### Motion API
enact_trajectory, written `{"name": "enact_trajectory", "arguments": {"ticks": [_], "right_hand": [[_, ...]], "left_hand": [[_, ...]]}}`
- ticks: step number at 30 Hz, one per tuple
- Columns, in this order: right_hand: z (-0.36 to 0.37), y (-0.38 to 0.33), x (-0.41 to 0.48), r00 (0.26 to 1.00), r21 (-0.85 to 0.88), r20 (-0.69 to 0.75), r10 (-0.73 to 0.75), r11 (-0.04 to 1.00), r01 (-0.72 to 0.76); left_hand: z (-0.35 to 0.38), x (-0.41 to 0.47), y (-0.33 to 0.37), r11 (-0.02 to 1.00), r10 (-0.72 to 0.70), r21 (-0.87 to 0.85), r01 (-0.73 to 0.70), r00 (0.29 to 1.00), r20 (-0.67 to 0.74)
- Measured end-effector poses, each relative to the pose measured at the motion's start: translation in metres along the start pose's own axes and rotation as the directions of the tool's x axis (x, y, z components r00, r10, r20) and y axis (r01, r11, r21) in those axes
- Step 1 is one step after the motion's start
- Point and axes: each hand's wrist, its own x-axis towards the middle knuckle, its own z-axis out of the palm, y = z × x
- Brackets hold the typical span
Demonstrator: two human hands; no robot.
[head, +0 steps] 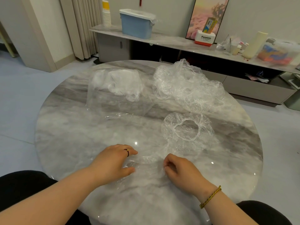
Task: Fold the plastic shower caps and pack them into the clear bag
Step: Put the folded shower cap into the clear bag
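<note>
Gently press your flat left hand (113, 161) on the near shower cap (148, 159) while your pinching right hand (180, 170) folds its edge over.

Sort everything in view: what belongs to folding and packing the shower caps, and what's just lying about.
Job: left hand, right hand, flat cap between them, open cap, heap of caps, clear bag.
Lying about: paper cups, blue box, red-and-white box, picture, cream bottle.
</note>
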Motion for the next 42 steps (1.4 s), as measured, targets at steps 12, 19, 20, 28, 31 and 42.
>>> {"name": "enact_trajectory", "arguments": {"ticks": [12, 19, 20, 28, 31, 42], "right_hand": [[-0.001, -0.001, 0.001, 0.999, -0.007, -0.032, -0.031, 1.0, 0.03], [-0.002, 0.0, 0.002, 0.979, 0.102, -0.203, 0.015, 0.995, 0.006], [-0.002, 0.0, 0.002, 0.975, 0.126, -0.222, 0.022, 0.992, 0.006], [0.009, 0.002, 0.017, 0.968, -0.042, -0.237, 0.081, 0.995, -0.093], [0.01, 0.005, 0.021, 0.959, -0.038, -0.246, 0.14, 0.987, -0.154], [0.018, -0.011, 0.031, 0.931, -0.235, -0.309, 0.193, 0.933, -0.271]], "left_hand": [[0.011, 0.01, -0.01, 0.985, 0.082, -0.141, -0.102, 0.987, -0.141], [0.01, -0.004, 0.003, 0.958, 0.287, -0.037, -0.285, 0.949, 0.128], [0.008, -0.003, 0.003, 0.961, 0.276, -0.018, -0.277, 0.946, 0.168], [0.012, 0.007, 0.0, 0.865, -0.076, -0.484, 0.132, 0.988, 0.133], [0.001, 0.01, -0.011, 0.773, -0.362, -0.535, 0.339, 0.93, 0.067], [0.036, 0.009, 0.02, 0.966, 0.105, 0.258, -0.021, 0.944, -0.312]]}}
